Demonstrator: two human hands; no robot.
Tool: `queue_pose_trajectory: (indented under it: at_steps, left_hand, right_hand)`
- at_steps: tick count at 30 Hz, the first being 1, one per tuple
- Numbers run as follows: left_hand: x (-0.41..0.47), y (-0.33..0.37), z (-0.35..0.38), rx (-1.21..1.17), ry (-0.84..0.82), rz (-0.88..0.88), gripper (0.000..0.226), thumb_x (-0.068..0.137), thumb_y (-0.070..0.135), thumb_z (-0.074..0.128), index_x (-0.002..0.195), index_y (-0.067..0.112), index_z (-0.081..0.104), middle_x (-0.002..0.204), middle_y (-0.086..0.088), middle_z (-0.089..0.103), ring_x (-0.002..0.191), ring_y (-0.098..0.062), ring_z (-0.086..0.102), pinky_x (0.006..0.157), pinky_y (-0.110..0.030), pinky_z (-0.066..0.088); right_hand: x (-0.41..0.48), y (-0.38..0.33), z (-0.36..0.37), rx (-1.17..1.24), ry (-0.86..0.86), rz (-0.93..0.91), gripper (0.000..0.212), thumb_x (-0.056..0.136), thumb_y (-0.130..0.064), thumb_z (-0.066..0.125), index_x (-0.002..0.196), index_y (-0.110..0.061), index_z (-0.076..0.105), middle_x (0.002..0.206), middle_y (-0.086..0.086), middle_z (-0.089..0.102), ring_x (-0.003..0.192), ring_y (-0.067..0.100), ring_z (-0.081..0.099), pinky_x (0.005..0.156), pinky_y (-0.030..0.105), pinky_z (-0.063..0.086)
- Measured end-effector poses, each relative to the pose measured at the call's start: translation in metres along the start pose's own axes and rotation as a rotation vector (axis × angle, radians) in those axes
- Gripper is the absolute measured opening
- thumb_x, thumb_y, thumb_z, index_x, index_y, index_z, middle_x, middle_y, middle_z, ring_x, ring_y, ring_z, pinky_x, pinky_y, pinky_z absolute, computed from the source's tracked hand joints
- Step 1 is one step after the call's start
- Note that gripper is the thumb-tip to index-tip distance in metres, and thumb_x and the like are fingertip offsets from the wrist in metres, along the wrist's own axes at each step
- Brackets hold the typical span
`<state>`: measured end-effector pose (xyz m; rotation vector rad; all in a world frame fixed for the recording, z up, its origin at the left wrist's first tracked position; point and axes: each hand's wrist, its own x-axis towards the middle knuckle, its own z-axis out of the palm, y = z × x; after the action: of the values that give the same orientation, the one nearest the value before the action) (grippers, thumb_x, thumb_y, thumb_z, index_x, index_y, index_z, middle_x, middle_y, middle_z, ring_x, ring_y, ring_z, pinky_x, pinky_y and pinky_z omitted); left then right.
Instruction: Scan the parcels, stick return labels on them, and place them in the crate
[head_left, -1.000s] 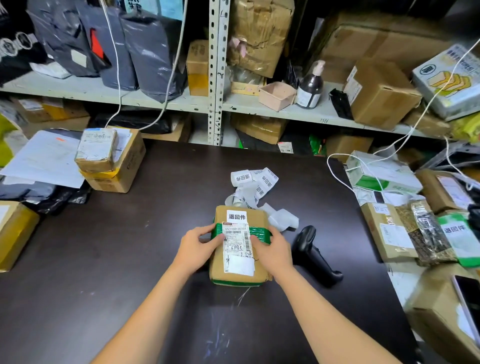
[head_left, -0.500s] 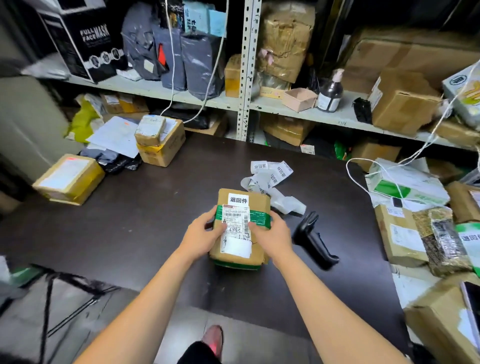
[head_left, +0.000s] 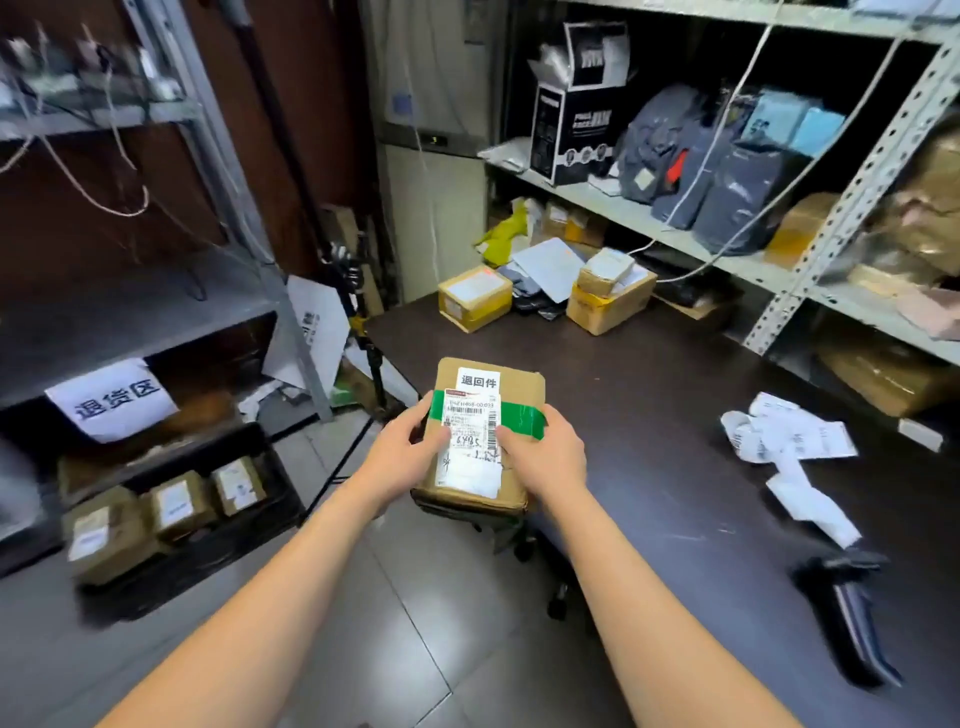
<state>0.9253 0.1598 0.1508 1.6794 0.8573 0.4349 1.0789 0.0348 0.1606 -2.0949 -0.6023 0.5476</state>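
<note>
You hold the parcel (head_left: 488, 441) in the air over the table's (head_left: 649, 415) left edge. Your left hand (head_left: 402, 452) and right hand (head_left: 545, 457) clasp its long sides, thumbs curled over the labelled top. It looks like a stiff, light cardboard box. The tape may be slick, so grip the side walls. Both forearms reach forward, with the crate (head_left: 182, 571) low to your left.

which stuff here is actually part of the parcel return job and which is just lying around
Job: brown cardboard parcel with green tape, held by left hand and right hand; black crate holding boxes on the floor; black handheld scanner; loose white label strip on the dark table.
Lying about: black-and-white mask box, grey plastic mailer bags on the metal shelf.
</note>
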Motion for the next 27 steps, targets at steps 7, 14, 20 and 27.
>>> queue_pose_trajectory:
  at_steps: [7, 14, 20, 27]
  left_hand:
    - [-0.05, -0.057, -0.165, -0.093, 0.243, -0.096, 0.058, 0.103, 0.029, 0.058, 0.156, 0.035, 0.036, 0.133, 0.007, 0.065, 0.094, 0.009, 0.068, 0.07, -0.009, 0.053]
    - [-0.095, -0.136, -0.321, -0.139, 0.369, -0.169, 0.059, 0.103, 0.026, 0.058, 0.156, 0.038, 0.034, 0.133, 0.013, 0.064, 0.113, -0.005, 0.065, 0.096, -0.028, 0.055]
    - [-0.098, -0.195, -0.39, -0.219, 0.379, -0.221, 0.06, 0.104, 0.016, 0.056, 0.155, 0.036, 0.034, 0.136, 0.011, 0.063, 0.111, -0.002, 0.065, 0.077, -0.016, 0.057]
    - [-0.037, -0.288, -0.467, -0.255, 0.437, -0.353, 0.056, 0.101, 0.021, 0.061, 0.151, 0.031, 0.039, 0.141, 0.005, 0.061, 0.122, -0.011, 0.061, 0.101, -0.035, 0.052]
  right_hand:
    - [-0.039, -0.102, 0.15, -0.089, -0.218, -0.165, 0.038, 0.081, -0.047, 0.072, 0.116, -0.034, 0.061, 0.116, -0.007, 0.071, 0.11, 0.022, 0.065, 0.093, 0.039, 0.052]
    - [-0.085, -0.173, 0.316, -0.122, -0.348, -0.259, 0.046, 0.08, -0.045, 0.076, 0.122, -0.029, 0.064, 0.116, -0.007, 0.072, 0.11, 0.018, 0.067, 0.088, 0.031, 0.049]
    - [-0.094, -0.197, 0.409, -0.162, -0.399, -0.253, 0.053, 0.078, -0.039, 0.079, 0.125, -0.02, 0.065, 0.119, 0.003, 0.073, 0.108, 0.024, 0.068, 0.082, 0.028, 0.045]
    - [-0.035, -0.206, 0.543, -0.223, -0.503, -0.194, 0.073, 0.079, -0.038, 0.082, 0.143, -0.017, 0.055, 0.128, 0.008, 0.07, 0.114, 0.027, 0.067, 0.1, 0.043, 0.054]
